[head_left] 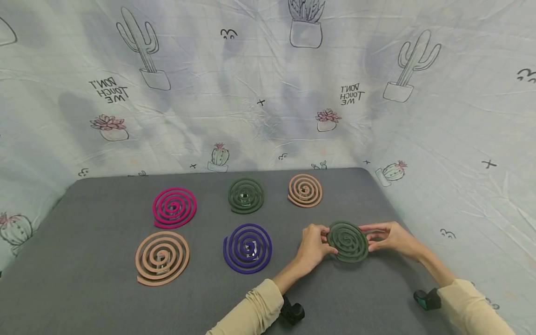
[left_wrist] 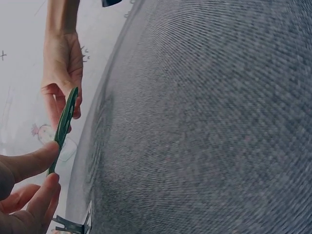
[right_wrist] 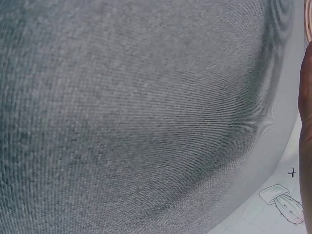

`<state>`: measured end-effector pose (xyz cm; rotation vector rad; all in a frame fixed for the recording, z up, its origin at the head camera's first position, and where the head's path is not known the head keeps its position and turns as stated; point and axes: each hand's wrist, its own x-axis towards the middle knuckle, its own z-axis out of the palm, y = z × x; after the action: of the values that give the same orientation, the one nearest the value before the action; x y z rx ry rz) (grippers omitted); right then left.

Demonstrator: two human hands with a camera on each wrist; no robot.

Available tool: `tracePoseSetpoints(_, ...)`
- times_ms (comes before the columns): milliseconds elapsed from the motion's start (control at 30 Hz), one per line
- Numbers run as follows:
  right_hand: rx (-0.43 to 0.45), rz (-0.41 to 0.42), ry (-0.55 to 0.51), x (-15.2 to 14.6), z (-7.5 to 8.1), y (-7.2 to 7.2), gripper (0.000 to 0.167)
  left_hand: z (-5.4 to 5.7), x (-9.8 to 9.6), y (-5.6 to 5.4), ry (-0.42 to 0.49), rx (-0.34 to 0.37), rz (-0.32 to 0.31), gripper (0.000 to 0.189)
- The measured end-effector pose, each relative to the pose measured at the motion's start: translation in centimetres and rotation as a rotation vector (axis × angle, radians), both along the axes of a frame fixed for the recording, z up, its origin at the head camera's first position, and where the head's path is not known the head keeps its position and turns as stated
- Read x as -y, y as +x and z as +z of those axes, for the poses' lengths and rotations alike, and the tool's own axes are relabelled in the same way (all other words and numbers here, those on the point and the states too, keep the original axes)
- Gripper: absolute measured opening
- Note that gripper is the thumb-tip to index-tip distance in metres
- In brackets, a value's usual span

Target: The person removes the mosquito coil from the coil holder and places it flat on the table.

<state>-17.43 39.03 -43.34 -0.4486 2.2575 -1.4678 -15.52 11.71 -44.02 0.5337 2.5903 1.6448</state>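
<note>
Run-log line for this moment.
left hand: pinches dark green coil | right hand: holds its opposite edge | position: above gray table | on table: five other coils

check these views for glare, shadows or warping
Head view: white glare near the centre of the blue coil, soft shadowy patches on the backdrop; left wrist view: table bowed at its edge, darker toward the upper right; right wrist view: table edge curved too, dimmest at left.

Your left wrist view cuts off your left hand (left_wrist: 27, 209); your right wrist view crops a tan coil (right_wrist: 309, 22).
</note>
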Motion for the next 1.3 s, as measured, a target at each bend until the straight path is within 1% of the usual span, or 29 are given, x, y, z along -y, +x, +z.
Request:
tracePoseSetpoints(167, -0.016, 0.014, 0.004, -0.1, -0.3, -0.1, 0.061, 0.0, -0.4, 0.1, -0.029, 0.028, 0.007, 0.048)
tracePoseSetpoints(400, -0.013, 0.018, 0.015, -0.2, -0.7, -0.2, 0.063, 0.0, -0.5, 0.1, -0.109, 0.006, 0.009, 0.048)
tracePoseSetpoints(667, -0.014, 0.015, 0.03, -0.3, -0.9, -0.3, 0.062, -0.1, -0.8, 0.1, -0.167, 0.0, 0.014, 0.046)
tracePoseSetpoints(867, -0.002, 0.007, 0.044, -0.4, -0.9, -0.2, 0.062, -0.2, -0.9, 0.1, -0.225, -0.038, 0.007, 0.045)
tracePoseSetpoints(967, 0.002, 0.006, 0.049, -0.4, -1.0, -0.2, 0.061, -0.2, -0.9, 0.2, -0.254, -0.046, 0.009, 0.045)
tracePoseSetpoints(1133, -0.012, 0.003, 0.062, -0.6, -1.2, -0.2, 0.06, -0.3, -1.2, 0.2, -0.289, -0.059, 0.016, 0.045)
tracePoseSetpoints(1300, -0.03, 0.005, 0.075, -0.6, -1.4, -0.2, 0.059, -0.4, -1.5, 0.3, -0.34, -0.052, 0.017, 0.045)
